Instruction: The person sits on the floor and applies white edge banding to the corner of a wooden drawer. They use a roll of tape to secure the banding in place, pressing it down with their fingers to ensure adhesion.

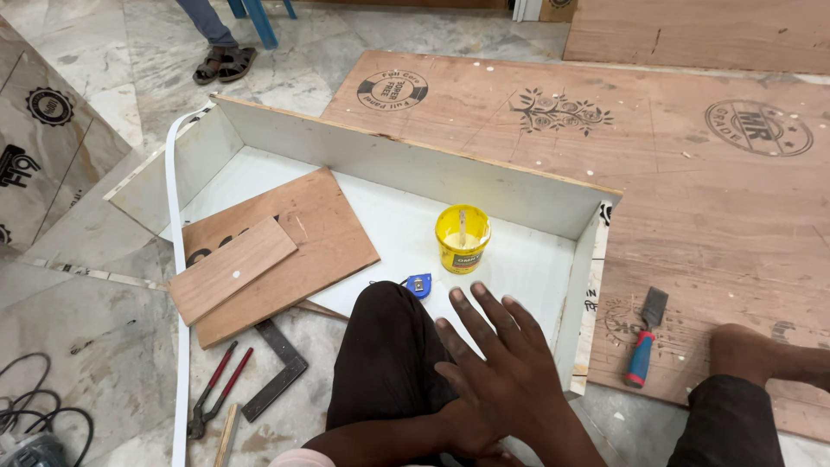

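White panel [519,259] edge under spread right hand [501,363], yellow tub [462,240] near

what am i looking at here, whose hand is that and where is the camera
The one picture comes from a camera worn on a person's head, looking down at their own lap and hands. There is no machine. The person sits on the floor; one hand lies flat, fingers spread, on the white board tray and holds nothing. Which hand it is I cannot tell. Inside the tray stand a yellow tub of pale glue with a stick in it, a blue tape measure and two plywood offcuts. On the big plywood sheet lies a chisel. Pincers and a metal try square lie on the marble floor. Another person's sandalled feet show at the top.
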